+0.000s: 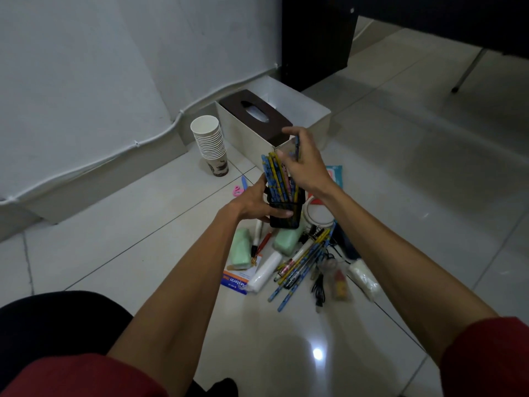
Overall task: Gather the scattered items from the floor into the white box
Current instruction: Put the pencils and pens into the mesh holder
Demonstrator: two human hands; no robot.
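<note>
My left hand [254, 203] grips the black pen holder [286, 219] just before the white box [243, 136]; my right hand [306, 164] pinches a blue pencil [296, 146] nearer that box.

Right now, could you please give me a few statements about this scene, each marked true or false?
1. The left hand holds the holder. True.
2. The right hand is empty. False: its fingers pinch a pencil.
3. The cups stand inside the box. False: they stand on the floor beside it.
4. Loose pencils lie on the floor. True.
</note>
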